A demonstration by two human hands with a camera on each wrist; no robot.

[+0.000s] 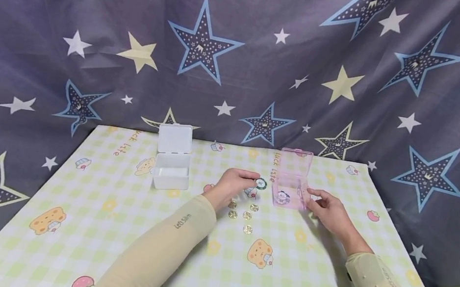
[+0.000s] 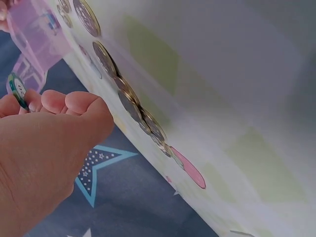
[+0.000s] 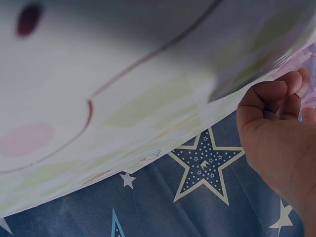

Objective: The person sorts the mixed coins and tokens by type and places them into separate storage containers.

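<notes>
My left hand point(image 1: 233, 183) pinches a green-rimmed poker chip point(image 1: 261, 183) with a white centre, held just left of the pink box. In the left wrist view the chip point(image 2: 18, 90) stands on edge at the fingertips. The see-through pink box point(image 1: 288, 199) sits with its lid point(image 1: 296, 162) raised at the back. At the box's right wall, my right hand point(image 1: 328, 213) grips with thumb and curled fingers. Several gold coins point(image 1: 248, 229) lie flat below the left hand, which partly covers one of them.
A white box point(image 1: 170, 182) with its lid up stands at the back left of the table. The checkered tablecloth point(image 1: 200, 283) carries printed bears and strawberries. Behind the table's far edge hangs a dark star-patterned curtain point(image 1: 241, 66).
</notes>
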